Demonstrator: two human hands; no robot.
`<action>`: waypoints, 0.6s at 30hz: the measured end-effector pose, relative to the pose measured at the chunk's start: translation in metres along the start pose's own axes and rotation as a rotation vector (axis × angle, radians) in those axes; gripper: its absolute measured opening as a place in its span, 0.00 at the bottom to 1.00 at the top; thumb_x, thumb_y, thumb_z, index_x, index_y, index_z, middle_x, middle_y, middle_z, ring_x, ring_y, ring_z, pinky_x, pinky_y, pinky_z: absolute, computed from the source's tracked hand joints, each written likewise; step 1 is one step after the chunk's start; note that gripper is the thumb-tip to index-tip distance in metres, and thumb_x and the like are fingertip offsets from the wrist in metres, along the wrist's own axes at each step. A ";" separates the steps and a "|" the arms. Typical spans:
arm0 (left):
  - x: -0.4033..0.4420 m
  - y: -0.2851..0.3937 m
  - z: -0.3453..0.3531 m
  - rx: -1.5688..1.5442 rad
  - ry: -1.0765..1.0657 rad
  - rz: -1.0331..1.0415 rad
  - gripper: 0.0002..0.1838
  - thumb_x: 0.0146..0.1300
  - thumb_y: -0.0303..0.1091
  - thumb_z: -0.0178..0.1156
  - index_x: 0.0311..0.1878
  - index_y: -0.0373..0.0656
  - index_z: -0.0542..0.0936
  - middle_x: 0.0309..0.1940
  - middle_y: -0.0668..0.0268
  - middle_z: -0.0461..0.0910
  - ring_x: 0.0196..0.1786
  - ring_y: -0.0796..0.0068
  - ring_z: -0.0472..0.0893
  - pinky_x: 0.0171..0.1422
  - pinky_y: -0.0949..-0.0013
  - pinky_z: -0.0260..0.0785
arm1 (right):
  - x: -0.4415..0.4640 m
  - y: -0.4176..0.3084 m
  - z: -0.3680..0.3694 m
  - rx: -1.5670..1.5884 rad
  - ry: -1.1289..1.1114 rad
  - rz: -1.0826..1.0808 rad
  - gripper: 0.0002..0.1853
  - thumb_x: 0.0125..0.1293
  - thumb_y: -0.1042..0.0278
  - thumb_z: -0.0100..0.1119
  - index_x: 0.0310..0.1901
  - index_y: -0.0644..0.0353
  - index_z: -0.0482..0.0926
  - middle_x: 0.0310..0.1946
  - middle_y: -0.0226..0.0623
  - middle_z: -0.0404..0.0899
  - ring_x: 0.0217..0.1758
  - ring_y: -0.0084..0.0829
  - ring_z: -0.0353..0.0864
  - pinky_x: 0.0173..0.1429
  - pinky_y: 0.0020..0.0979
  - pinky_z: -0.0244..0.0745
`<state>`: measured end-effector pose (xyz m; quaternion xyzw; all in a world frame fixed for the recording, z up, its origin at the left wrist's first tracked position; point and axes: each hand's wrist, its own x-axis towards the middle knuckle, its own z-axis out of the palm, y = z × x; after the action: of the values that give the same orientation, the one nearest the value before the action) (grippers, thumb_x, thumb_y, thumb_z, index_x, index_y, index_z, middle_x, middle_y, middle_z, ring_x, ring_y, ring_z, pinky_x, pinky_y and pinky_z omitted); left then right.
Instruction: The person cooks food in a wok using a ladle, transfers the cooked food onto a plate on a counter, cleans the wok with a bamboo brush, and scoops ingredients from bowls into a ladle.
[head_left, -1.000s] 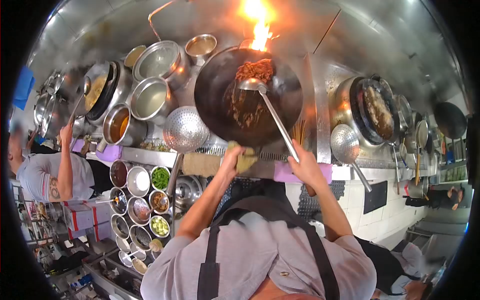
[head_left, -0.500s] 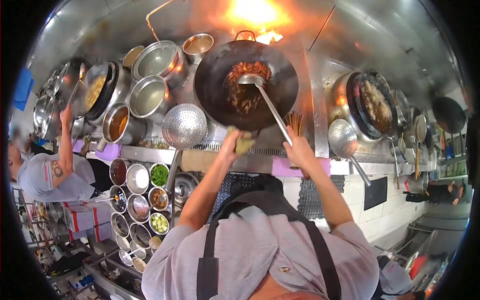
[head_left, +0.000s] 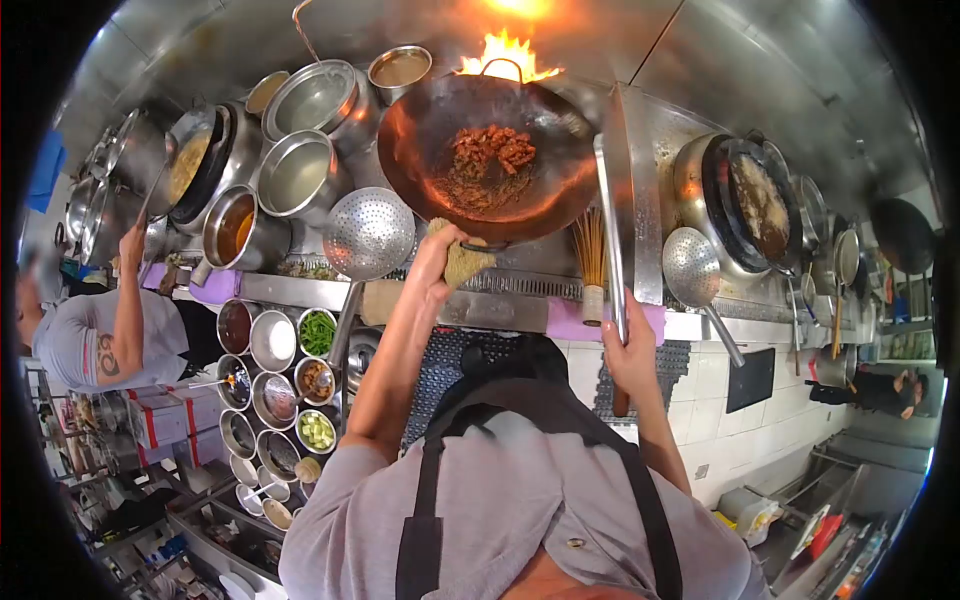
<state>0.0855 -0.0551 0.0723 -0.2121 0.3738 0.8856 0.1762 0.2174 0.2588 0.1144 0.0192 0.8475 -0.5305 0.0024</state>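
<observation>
Over the burner flames point(head_left: 510, 58) a large wok point(head_left: 550, 190) holds reddish-brown pieces of food point(head_left: 493, 150). My left hand point(head_left: 438, 255) grips a yellowish cloth point(head_left: 466, 262) at the wok's near handle. In my right hand point(head_left: 628, 345) is the long metal handle of the ladle point(head_left: 610, 240), raised upright at the wok's right side. The ladle's bowl cannot be made out. A bamboo brush point(head_left: 591, 262) stands between the wok and the ladle handle.
Pots point(head_left: 300, 175) and a perforated strainer point(head_left: 368, 234) are on the left. Ingredient bowls point(head_left: 273, 340) sit lower left, near a co-worker point(head_left: 110, 335). Another strainer point(head_left: 691, 268) and a pan of bubbling oil point(head_left: 757, 205) are on the right.
The ladle has come out of the wok and swung right to an upright position. The wok has tilted, and my left hand has risen to its near handle. The flames have shrunk.
</observation>
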 end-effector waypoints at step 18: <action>0.005 -0.017 -0.030 -0.015 -0.080 -0.048 0.11 0.63 0.33 0.60 0.46 0.38 0.76 0.41 0.54 0.83 0.35 0.57 0.86 0.34 0.59 0.83 | 0.073 -0.070 0.072 1.814 -0.638 0.938 0.13 0.80 0.69 0.48 0.58 0.67 0.70 0.27 0.25 0.67 0.17 0.12 0.63 0.23 0.20 0.61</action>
<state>0.0964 -0.0658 0.0408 -0.1867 0.3547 0.8917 0.2104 0.1404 0.1659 0.1437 0.1980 0.0048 -0.8892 0.4125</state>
